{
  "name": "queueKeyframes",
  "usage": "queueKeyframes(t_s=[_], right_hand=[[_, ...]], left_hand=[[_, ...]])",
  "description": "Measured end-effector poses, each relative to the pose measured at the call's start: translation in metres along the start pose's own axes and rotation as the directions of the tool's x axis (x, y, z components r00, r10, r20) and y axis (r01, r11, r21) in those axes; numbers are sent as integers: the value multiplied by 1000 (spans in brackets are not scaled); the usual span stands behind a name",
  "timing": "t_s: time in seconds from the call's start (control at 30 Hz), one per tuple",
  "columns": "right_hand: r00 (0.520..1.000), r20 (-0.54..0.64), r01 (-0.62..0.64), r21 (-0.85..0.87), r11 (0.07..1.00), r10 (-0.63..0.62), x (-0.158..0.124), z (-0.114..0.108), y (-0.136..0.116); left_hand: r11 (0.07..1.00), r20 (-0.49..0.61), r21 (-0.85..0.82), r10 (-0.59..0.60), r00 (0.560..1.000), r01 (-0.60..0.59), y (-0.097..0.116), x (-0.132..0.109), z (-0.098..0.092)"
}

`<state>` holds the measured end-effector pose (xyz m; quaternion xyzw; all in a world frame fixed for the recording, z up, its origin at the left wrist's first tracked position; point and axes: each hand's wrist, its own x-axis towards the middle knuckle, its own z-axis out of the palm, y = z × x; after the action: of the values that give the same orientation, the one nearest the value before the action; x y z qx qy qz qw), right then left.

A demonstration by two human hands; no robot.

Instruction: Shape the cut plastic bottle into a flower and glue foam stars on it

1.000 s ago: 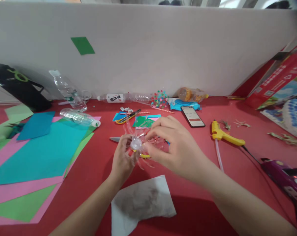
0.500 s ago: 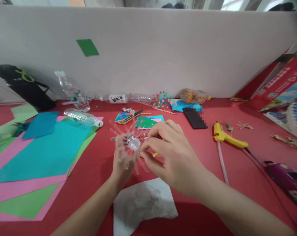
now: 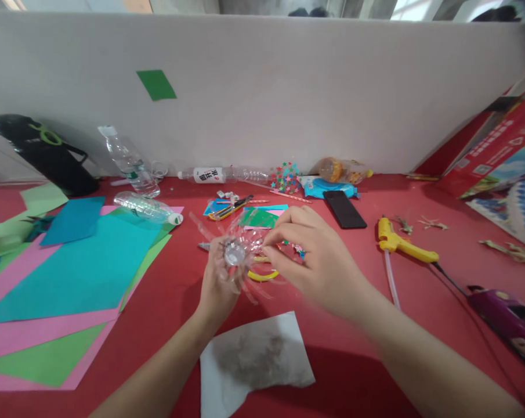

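Observation:
A clear plastic bottle piece (image 3: 235,254), cut into thin strips that splay out all round, is held up over the table in my left hand (image 3: 217,278). Its round end faces me, and my left fingers are wrapped behind it, partly hidden. My right hand (image 3: 308,247) is closed in a pinch at the right side of the piece, with thumb and forefinger on one of the strips; the exact contact is blurred. Below, between my hands, a yellow loop handle (image 3: 263,276) shows, apparently of scissors, mostly hidden.
Crumpled white paper (image 3: 257,360) lies in front of me. A yellow glue gun (image 3: 401,244) and black phone (image 3: 344,209) are on the right. Coloured sheets (image 3: 79,273) and a plastic bottle (image 3: 147,208) lie left. Behind my hands is a yellow utility knife (image 3: 230,208).
My right hand has shifted slightly right and up, away from the round end. The strips have turned or bent, and more of the yellow handle shows.

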<state>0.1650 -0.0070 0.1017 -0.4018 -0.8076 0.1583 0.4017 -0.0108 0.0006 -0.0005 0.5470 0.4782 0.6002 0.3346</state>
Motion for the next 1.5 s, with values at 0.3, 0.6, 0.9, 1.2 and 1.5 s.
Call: queueKeyframes(t_s=[0.3,0.6,0.9,1.2,1.5], right_hand=[[972,48,-235,93,968,231,11,-10,13],[993,43,115,-43,992,-114,2,-9,1],[914,225,387,-244,889,-336,-10,-15,-13],[910,275,372,-210,904,-310,-5,-28,-11],[971,5,238,-138,961,-240,1,-10,2]], left_hand=[[987,221,156,-59,974,25,7,3,0],[994,111,81,60,992,-69,-5,5,4],[994,-46,-81,74,996,-77,6,-2,7],[992,-154,23,124,980,-122,7,0,6],[980,14,200,21,1000,-24,2,1,-1]])
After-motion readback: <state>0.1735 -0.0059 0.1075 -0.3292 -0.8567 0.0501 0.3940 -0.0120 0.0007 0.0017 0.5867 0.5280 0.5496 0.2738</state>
